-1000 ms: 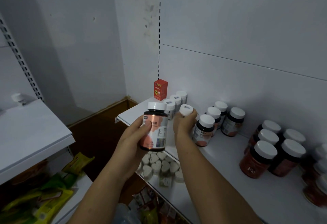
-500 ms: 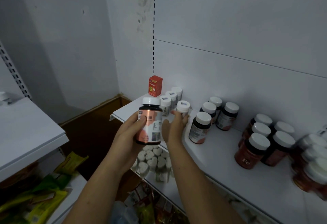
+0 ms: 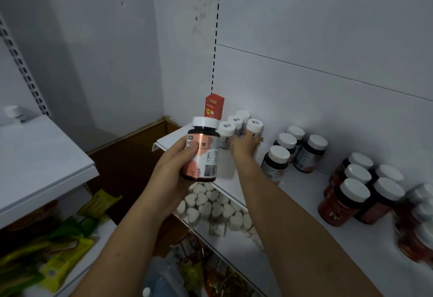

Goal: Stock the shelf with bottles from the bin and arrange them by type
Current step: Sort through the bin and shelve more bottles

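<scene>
The right hand [image 3: 244, 143] had pushed its small white bottle [image 3: 253, 128] further back, fingers wrapped round it, joining the white row at the shelf [image 3: 304, 205] far left. The left hand [image 3: 178, 167] gripped the copper-labelled bottle [image 3: 202, 153], unshelved; its matching dark bottles [image 3: 276, 164] stood just right.

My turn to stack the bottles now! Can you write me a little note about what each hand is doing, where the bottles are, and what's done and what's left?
Left hand: holds a dark bottle with a copper label up in front of the shelf, not yet placed.
Right hand: on a small white bottle at the back, beside three like it near the red box.
Done: copper-label bottles grouped mid-shelf; red "Fe" bottles grouped to the right.
Left: let go of the white bottle, then probably stand the held one with its matching group. The bin isn't clearly in view.
</scene>
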